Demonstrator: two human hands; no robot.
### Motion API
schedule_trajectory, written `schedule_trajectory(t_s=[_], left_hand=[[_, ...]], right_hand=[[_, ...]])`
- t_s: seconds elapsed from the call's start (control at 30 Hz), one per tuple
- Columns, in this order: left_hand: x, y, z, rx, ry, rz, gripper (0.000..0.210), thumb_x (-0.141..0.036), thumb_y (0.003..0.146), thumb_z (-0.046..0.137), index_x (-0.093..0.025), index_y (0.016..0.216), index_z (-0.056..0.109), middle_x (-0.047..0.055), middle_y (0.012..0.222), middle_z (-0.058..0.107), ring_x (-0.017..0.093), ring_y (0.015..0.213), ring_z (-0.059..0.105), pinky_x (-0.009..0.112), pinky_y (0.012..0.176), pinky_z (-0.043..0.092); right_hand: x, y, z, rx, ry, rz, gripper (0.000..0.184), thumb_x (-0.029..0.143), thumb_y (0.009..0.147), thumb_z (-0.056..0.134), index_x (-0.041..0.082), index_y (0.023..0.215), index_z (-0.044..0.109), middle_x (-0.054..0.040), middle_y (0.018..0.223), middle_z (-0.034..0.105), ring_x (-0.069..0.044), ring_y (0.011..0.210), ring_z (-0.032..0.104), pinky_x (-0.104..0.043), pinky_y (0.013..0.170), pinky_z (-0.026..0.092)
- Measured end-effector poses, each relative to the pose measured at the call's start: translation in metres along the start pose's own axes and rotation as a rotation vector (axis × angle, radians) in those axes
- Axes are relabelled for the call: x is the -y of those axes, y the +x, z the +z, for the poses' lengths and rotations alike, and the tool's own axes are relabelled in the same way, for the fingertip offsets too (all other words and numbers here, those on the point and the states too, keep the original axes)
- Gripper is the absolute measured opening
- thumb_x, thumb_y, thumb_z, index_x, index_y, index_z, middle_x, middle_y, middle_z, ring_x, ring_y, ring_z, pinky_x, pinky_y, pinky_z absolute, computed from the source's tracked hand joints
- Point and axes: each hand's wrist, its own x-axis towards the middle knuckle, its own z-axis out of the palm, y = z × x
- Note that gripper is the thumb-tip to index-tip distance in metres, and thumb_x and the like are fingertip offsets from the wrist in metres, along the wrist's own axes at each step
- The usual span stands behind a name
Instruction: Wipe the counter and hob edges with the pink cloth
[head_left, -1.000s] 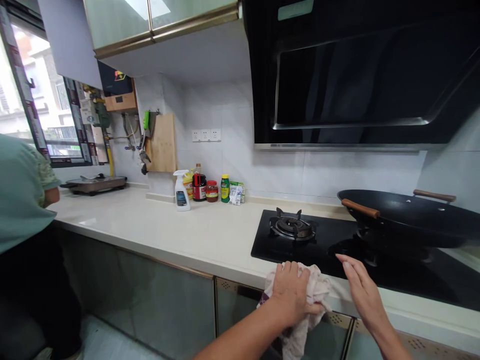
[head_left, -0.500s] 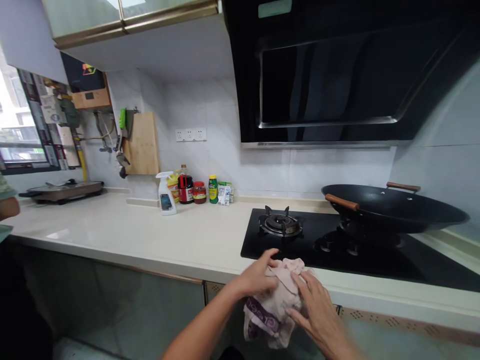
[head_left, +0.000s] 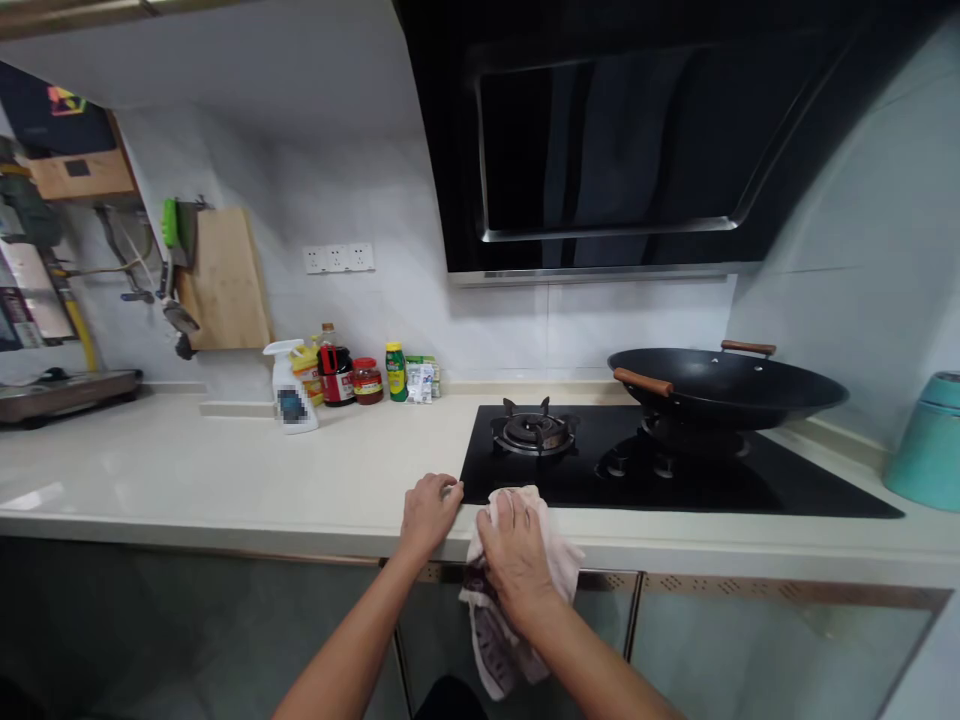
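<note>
A pale pink cloth (head_left: 559, 560) with a dark purple band lies over the front edge of the black gas stove (head_left: 540, 490) and hangs down past the counter front. My right hand (head_left: 517, 550) presses on it from above, fingers bent into the fabric. To the left, my left hand (head_left: 431, 510) rests on the counter beside the stove's front left corner, apart from the cloth. Its fingers are curled and close together; what they hold, if anything, I cannot make out. The left burner (head_left: 534, 432) stands behind both hands.
A large black wok (head_left: 727, 390) with wooden handles sits on the right burner. Along the wall stand a white spray bottle (head_left: 291, 390), sauce bottles and jars. A teal container (head_left: 930, 440) is at far right. The black range hood (head_left: 600, 150) hangs overhead.
Both hands held the bunched cloth before the counter. Now the left hand has let go and moved left onto the counter; the right has brought the cloth to the stove edge. The view shifted right.
</note>
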Motion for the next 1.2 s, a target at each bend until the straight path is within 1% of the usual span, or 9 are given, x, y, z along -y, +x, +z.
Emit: schedule_trajectory(t_s=[0.17,0.3,0.4,0.6,0.67,0.73,0.87,1.1,1.2], left_hand=[[0.002,0.002,-0.004,0.048,0.104,0.024,0.025,-0.032,0.096,0.052,-0.021,0.097,0.075,0.007,0.106,0.076,0.024,0.110,0.066,0.037,0.098,0.044],[0.003,0.004,-0.006,0.058,0.158,0.036,0.027,-0.032,0.096,0.050,-0.022,0.097,0.075,0.006,0.105,0.077,0.023,0.107,0.067,0.036,0.095,0.045],[0.002,0.004,-0.007,0.069,0.183,0.044,0.028,-0.033,0.097,0.048,-0.024,0.096,0.074,0.004,0.106,0.077,0.023,0.109,0.067,0.035,0.095,0.045],[-0.007,0.001,-0.008,0.078,0.223,0.069,0.029,-0.036,0.095,0.049,-0.024,0.100,0.074,0.006,0.109,0.077,0.026,0.112,0.066,0.039,0.096,0.045],[-0.011,0.001,-0.007,0.074,0.234,0.080,0.030,-0.037,0.095,0.049,-0.023,0.103,0.074,0.007,0.109,0.076,0.028,0.112,0.065,0.040,0.097,0.044],[-0.014,0.001,-0.006,0.074,0.244,0.086,0.030,-0.039,0.094,0.051,-0.024,0.103,0.075,0.007,0.109,0.076,0.028,0.112,0.065,0.041,0.097,0.044],[-0.017,0.002,-0.004,0.084,0.260,0.084,0.032,-0.044,0.093,0.052,-0.025,0.106,0.074,0.008,0.111,0.076,0.029,0.113,0.063,0.042,0.098,0.044],[-0.015,0.000,-0.004,0.075,0.291,0.104,0.032,-0.041,0.094,0.052,-0.024,0.108,0.074,0.008,0.114,0.076,0.028,0.113,0.063,0.042,0.097,0.044],[-0.013,-0.001,-0.003,0.061,0.300,0.115,0.030,-0.039,0.094,0.051,-0.025,0.108,0.073,0.007,0.115,0.076,0.028,0.114,0.063,0.041,0.096,0.044]], right_hand=[[-0.019,-0.011,-0.014,0.048,-0.016,-0.030,0.055,0.024,0.085,0.070,0.028,0.138,0.055,-0.0187,0.141,0.057,-0.035,0.119,0.056,-0.056,0.102,0.045],[-0.053,-0.029,-0.031,0.004,-0.026,-0.025,0.057,0.021,0.087,0.068,0.034,0.141,0.056,-0.0156,0.140,0.058,-0.032,0.116,0.057,-0.052,0.099,0.046],[-0.106,-0.058,-0.053,-0.007,-0.023,0.000,0.064,0.019,0.085,0.070,0.036,0.144,0.054,-0.0135,0.149,0.052,-0.033,0.127,0.052,-0.051,0.105,0.044],[-0.259,-0.136,-0.104,0.116,-0.223,0.168,0.066,0.023,0.081,0.071,0.032,0.143,0.055,-0.0150,0.156,0.045,-0.037,0.133,0.048,-0.054,0.109,0.041],[-0.292,-0.152,-0.113,0.136,-0.317,0.260,0.066,0.023,0.078,0.070,0.031,0.142,0.055,-0.0154,0.155,0.046,-0.039,0.133,0.048,-0.057,0.109,0.040],[-0.302,-0.157,-0.115,0.145,-0.384,0.314,0.064,0.025,0.078,0.068,0.028,0.141,0.055,-0.0173,0.149,0.051,-0.041,0.130,0.049,-0.058,0.108,0.040],[-0.261,-0.137,-0.100,0.164,-0.387,0.278,0.056,0.025,0.080,0.067,0.022,0.135,0.058,-0.0187,0.135,0.059,-0.039,0.120,0.053,-0.058,0.105,0.041],[-0.118,-0.061,-0.047,0.190,-0.118,0.101,0.071,0.017,0.070,0.079,0.023,0.138,0.059,-0.0174,0.141,0.060,-0.037,0.118,0.055,-0.055,0.104,0.041],[-0.064,-0.028,-0.022,0.194,-0.027,0.025,0.061,0.024,0.078,0.076,0.026,0.137,0.059,-0.0158,0.141,0.061,-0.036,0.118,0.057,-0.056,0.104,0.040]])
